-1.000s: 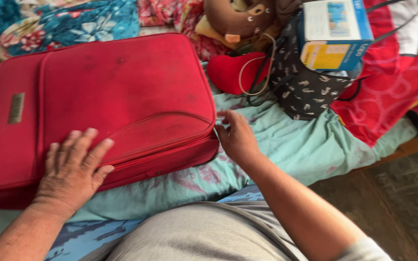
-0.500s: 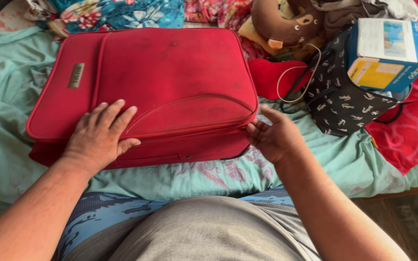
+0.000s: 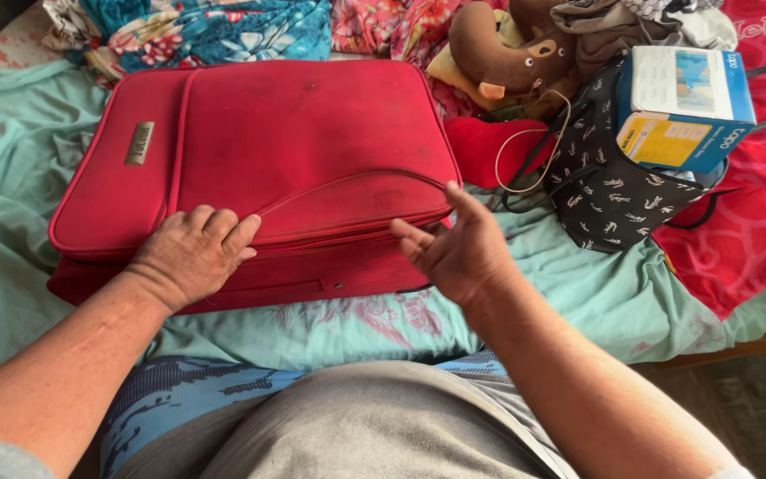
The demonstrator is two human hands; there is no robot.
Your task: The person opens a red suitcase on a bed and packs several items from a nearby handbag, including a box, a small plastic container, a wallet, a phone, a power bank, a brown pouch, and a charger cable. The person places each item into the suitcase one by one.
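Observation:
A red fabric suitcase [image 3: 294, 142] lies flat and zipped shut on a bed with a teal sheet [image 3: 11, 204]. My left hand [image 3: 190, 255] rests palm down on its near front edge, fingers curled over the zip line. Just off the near right corner of the suitcase, my right hand [image 3: 454, 248] hovers with its palm turned up and fingers apart, holding nothing.
A black patterned bag [image 3: 613, 195] with a blue and yellow box [image 3: 680, 111] on it sits right of the suitcase. A brown plush toy [image 3: 507, 49], a red cushion [image 3: 480, 146], floral cloths [image 3: 214, 31] and a red blanket [image 3: 746, 204] crowd the back and right.
My right hand has let go of the zip at the suitcase's right corner and opened, palm up. My left hand slid toward the front edge. The view shifted.

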